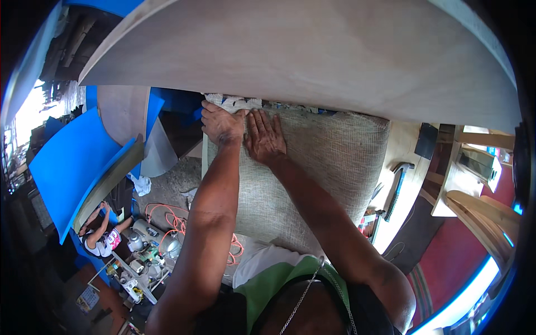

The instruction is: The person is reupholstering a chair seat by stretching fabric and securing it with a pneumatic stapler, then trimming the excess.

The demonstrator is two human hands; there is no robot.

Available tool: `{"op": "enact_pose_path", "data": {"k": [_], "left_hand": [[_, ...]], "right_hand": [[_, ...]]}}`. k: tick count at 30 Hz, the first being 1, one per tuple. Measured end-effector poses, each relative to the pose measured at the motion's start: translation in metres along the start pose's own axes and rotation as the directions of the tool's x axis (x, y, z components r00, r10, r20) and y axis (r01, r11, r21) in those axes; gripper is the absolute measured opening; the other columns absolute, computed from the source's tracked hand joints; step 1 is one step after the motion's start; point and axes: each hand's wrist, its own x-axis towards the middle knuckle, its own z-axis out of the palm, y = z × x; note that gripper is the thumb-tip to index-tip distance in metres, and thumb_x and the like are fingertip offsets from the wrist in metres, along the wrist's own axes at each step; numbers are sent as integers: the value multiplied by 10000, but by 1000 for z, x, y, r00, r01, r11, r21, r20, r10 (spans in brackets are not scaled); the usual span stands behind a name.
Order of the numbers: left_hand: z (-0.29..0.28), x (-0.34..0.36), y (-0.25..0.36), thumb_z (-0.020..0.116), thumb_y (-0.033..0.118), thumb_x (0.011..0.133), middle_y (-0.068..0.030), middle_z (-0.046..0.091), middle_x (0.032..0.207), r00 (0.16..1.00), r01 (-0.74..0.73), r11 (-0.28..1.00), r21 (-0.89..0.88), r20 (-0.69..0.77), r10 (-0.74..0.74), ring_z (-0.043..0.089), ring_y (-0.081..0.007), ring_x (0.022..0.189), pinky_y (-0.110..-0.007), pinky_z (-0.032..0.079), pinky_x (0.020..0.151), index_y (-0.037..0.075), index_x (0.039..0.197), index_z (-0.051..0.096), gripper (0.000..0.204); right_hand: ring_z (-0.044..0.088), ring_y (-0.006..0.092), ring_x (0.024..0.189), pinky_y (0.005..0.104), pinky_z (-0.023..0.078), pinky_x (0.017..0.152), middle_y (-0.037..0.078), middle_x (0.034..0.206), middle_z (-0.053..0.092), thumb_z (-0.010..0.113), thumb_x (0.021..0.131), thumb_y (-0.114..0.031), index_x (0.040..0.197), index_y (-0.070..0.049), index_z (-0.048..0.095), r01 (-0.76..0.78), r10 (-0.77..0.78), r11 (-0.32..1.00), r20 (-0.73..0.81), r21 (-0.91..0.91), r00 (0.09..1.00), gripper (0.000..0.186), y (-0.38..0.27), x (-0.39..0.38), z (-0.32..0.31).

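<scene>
In front of me lies a cushion-like block covered in coarse grey-beige woven fabric (pixel 312 167). My left hand (pixel 222 121) presses on its far left corner, fingers bent toward the left edge and thumb stretched to the right. Beside it my right hand (pixel 264 137) lies flat on the fabric with the fingers extended. Along the far edge, just beyond my fingertips, runs a ragged strip of whitish torn material (pixel 240 103). A large curved, pale brown panel (pixel 301 50) overhangs that edge and hides what is beneath it.
On a pale wooden board (pixel 403 162) to the right rests a hammer (pixel 400 187). Blue curved panels (pixel 84 162) stand at the left. Below them, another person (pixel 103 240) is near a compressor (pixel 146 229), an orange hose (pixel 176 222) and assorted tools on the floor.
</scene>
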Motion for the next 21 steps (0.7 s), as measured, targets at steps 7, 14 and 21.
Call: {"op": "enact_pose_path", "data": {"k": [7, 14, 21], "left_hand": [[2, -5, 8, 909, 594, 653, -171, 534, 1325, 998, 34, 999, 3, 49, -34, 585, -321, 1208, -454, 503, 1015, -56, 1535, 238, 1285], [-10, -5, 8, 897, 574, 695, -207, 497, 1396, 994, 5, 1000, -22, 109, -3, 564, -356, 1246, -450, 485, 1051, -112, 1554, 167, 1320], [-7, -44, -73, 543, 262, 1019, -161, 391, 1619, 317, -948, 317, 17, 101, 943, 315, -330, 1531, -526, 216, 1259, -2, 1483, 507, 535]], "right_hand": [[192, 290, 1583, 566, 60, 1280, 139, 1699, 248, 331, 1023, -393, 1614, -27, 283, -123, 118, 992, 174, 14, 978, 697, -6, 10, -3], [174, 275, 1586, 515, 46, 1291, 134, 1704, 235, 333, 1018, -402, 1617, -35, 277, -125, 114, 992, 220, 33, 969, 704, -3, 11, -12], [155, 275, 1594, 522, 45, 1289, 132, 1717, 199, 311, 1022, -424, 1637, -45, 217, -35, 72, 990, 272, -139, 960, 728, -2, 7, -18]]}}
